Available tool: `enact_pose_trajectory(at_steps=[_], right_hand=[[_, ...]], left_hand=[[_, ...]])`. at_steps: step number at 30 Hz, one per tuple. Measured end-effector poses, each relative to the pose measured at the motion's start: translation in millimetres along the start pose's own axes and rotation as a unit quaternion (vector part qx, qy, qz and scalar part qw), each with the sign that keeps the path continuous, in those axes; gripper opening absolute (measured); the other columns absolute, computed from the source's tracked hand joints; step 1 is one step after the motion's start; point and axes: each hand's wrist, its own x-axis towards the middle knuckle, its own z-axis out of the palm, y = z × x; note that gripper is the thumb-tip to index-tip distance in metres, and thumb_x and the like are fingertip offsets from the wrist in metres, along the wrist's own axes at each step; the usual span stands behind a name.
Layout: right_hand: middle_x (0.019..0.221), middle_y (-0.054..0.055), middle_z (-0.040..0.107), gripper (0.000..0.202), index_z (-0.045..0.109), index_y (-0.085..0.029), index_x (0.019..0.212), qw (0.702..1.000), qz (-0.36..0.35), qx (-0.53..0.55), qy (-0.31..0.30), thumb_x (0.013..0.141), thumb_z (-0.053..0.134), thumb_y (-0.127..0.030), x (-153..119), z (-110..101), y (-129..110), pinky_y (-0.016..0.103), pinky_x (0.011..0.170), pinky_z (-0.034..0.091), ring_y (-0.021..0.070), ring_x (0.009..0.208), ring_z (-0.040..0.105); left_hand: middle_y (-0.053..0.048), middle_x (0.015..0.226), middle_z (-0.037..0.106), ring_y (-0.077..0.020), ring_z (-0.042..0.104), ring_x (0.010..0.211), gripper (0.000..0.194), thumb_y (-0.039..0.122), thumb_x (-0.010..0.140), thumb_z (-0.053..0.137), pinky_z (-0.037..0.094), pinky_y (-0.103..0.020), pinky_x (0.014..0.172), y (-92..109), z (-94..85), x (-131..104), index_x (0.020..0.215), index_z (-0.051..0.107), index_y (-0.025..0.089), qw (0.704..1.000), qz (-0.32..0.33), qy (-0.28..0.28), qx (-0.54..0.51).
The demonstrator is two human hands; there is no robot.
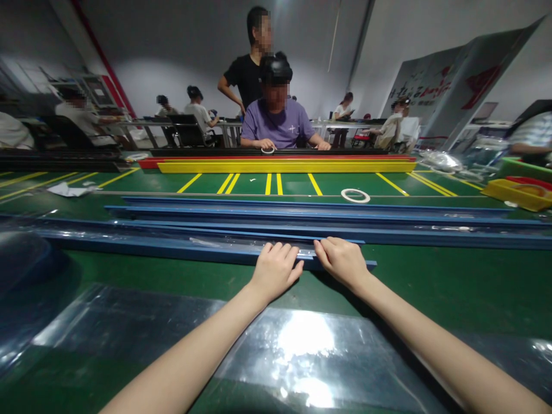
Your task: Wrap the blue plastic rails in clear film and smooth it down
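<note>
Curled narrowly, the fingers of the left hand (276, 269) and right hand (342, 260) hold the near blue channel (150, 247) close to its right end; the hands sit just apart, probably to steady that end. The channel lies lengthwise across the green table (440, 287), trough upward, which seems to let the hands reach inside; clear plastic shows in the trough beside the left fingers. More blue channels (276, 211) lie just behind, roughly parallel, perhaps to stay within reach; a wide sheet of clear film (181, 313) lies flat beneath the forearms. Beyond are a white ring (355, 196) and a yellow channel (284, 168); a person in purple (276, 123) sits opposite.
</note>
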Motion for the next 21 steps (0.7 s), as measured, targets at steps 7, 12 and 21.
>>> enact_pose_trajectory(at_steps=[7,12,21], right_hand=[[0.051,0.004,0.055,0.045,0.056,-0.015,0.056,1.000,-0.018,-0.006,0.008,0.088,0.027,-0.029,0,1,3,0.026,0.047,0.021,0.0103,0.047,0.047],[0.050,0.003,0.055,0.045,0.057,-0.015,0.055,0.999,-0.023,-0.005,0.023,0.088,0.028,-0.028,-1,4,7,0.026,0.048,0.022,0.0093,0.046,0.046],[0.042,0.001,0.048,0.044,0.049,-0.015,0.046,0.994,-0.033,-0.052,0.086,0.086,0.032,-0.024,-39,-11,71,0.024,0.045,0.024,0.0072,0.039,0.040]], left_hand=[[-0.004,0.079,0.059,-0.0177,0.049,0.075,0.023,0.029,0.085,0.039,0.031,-0.032,0.068,-1,-1.3,-1,0.093,0.054,0.015,1.000,0.008,0.020,-0.019],[-0.004,0.081,0.059,-0.0183,0.050,0.077,0.023,0.032,0.084,0.040,0.031,-0.033,0.071,-3,-2.1,-2,0.092,0.055,0.016,1.000,-0.008,0.024,-0.010],[-0.005,0.078,0.059,-0.0189,0.050,0.077,0.030,0.041,0.084,0.040,0.031,-0.033,0.071,-2,-2.9,-2,0.091,0.056,0.016,0.999,-0.010,0.038,0.003]])
